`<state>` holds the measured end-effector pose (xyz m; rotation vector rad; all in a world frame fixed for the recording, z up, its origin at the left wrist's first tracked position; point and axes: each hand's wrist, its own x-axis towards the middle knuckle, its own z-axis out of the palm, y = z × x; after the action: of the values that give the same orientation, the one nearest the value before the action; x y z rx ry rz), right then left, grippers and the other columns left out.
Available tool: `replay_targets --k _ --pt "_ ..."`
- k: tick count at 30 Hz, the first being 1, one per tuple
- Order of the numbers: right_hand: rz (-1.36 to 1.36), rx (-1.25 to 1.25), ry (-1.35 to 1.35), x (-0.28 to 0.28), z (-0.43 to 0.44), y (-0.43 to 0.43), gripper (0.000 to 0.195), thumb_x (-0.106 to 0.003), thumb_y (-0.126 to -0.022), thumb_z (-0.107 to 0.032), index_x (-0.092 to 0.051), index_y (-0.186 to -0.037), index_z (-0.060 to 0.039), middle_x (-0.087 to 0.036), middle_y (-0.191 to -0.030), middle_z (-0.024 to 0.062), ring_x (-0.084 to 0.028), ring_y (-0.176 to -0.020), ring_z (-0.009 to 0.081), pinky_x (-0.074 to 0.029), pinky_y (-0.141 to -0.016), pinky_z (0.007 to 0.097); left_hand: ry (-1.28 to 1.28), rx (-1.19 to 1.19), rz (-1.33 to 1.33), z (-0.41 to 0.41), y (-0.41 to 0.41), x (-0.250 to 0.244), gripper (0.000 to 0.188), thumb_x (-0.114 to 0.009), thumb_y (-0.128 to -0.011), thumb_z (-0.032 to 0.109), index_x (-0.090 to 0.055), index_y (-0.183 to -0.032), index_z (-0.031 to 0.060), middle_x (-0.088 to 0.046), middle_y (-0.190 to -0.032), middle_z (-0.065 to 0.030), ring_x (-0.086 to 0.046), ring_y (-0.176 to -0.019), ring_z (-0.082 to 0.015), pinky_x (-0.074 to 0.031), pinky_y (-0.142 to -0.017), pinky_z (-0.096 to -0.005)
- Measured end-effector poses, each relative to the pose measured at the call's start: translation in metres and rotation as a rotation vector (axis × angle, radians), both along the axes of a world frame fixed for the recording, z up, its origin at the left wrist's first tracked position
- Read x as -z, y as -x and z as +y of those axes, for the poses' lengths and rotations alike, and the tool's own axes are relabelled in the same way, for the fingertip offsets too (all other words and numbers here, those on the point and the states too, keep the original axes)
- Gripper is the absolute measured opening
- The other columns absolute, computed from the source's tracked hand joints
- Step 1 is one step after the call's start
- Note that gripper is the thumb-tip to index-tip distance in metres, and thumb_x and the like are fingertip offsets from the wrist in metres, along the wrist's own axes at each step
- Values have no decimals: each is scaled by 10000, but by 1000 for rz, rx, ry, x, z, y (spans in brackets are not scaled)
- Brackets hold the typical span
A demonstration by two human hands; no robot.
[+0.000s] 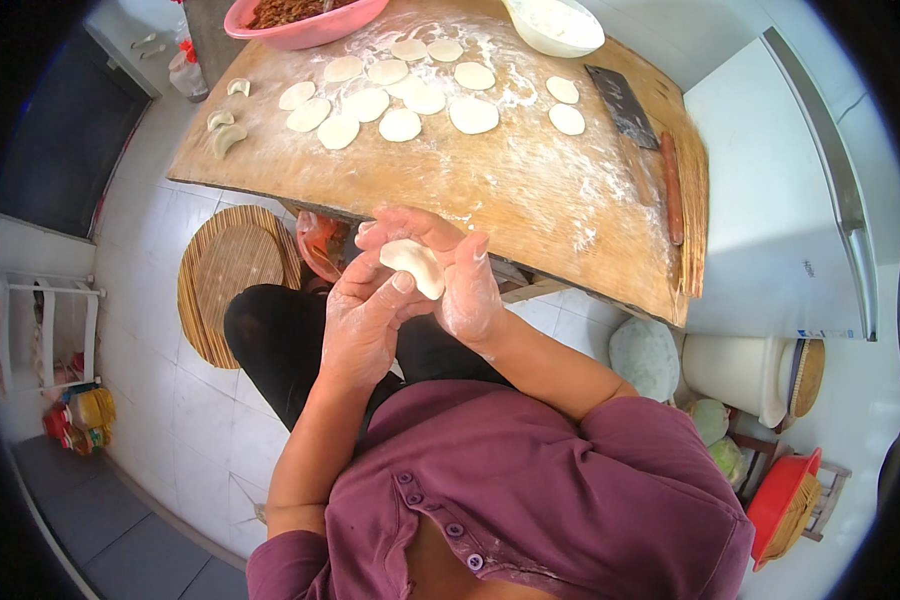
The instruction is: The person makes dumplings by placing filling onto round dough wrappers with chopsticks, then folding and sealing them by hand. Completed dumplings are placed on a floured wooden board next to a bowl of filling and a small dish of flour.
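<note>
A folded dough dumpling (414,267) is held between my two hands, just in front of the table's near edge. My left hand (361,315) grips it, with the thumb pressed on its lower side. Around its right end curls my right hand (466,289), thumb raised and fingers behind the dumpling. Flour whitens both hands. Several round dough wrappers (400,125) lie on the floured wooden board (495,176). At the board's left side rest three crescent dumplings (229,140). A pink basin (319,34) of brown filling stands at the far edge.
A white scoop-shaped bowl (559,30) of flour is at the back. On the right lie a cleaver (621,105), a wooden rolling pin (672,187) and a straw bundle (694,210). Round slatted trays (236,281) sit low at left. A white refrigerator (772,195) borders the right.
</note>
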<state>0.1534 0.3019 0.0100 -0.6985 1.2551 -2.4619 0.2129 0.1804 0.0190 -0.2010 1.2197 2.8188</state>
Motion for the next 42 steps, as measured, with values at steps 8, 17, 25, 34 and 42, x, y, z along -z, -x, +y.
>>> replay_targets --k 8,17,25,34,42 --pt "482 233 -711 -31 6 11 529 -719 -881 -306 -607 -1328 -46 -668 -1235 176 -655 -1134 327 -523 -949 388 116 -86 63 -21 6 12 327 -638 -946 2 -629 -1272 13 -703 -1166 -93 -679 -1059 -168 -563 -933 -328" --pt "520 146 -1110 -46 -45 82 388 -766 -811 -173 -719 -1180 -64 -727 -1005 127 -708 -852 241 -553 -790 323 257 -344 54 -59 25 15 513 -562 -968 -53 -426 -1456 25 -643 -1284 -157 -666 -1117 -220 -539 -912 -307" --pt "812 334 -1205 -18 -183 207 368 -739 -794 -335 -754 -1065 -87 -736 -947 186 -703 -907 356 -542 -808 430 241 -704 121 -119 47 -11 451 -533 -983 -4 -454 -1427 -2 -632 -1281 -148 -673 -1061 -198 -525 -886 -292" --pt "639 92 -1506 -31 -243 261 319 -701 -830 -321 -771 -1040 -91 -741 -1005 182 -704 -957 350 -536 -852 441 254 -886 266 -174 124 -46 454 -564 -988 71 -448 -1411 -42 -650 -1259 -153 -684 -1041 -214 -517 -916 -311" --pt "974 90 -1363 7 -193 312 295 -726 -818 -151 -763 -1096 -60 -747 -987 169 -708 -954 324 -548 -857 401 158 -1019 228 -200 191 4 394 -558 -976 68 -504 -1356 -20 -674 -1214 -138 -704 -960 -185 -518 -855 -278"
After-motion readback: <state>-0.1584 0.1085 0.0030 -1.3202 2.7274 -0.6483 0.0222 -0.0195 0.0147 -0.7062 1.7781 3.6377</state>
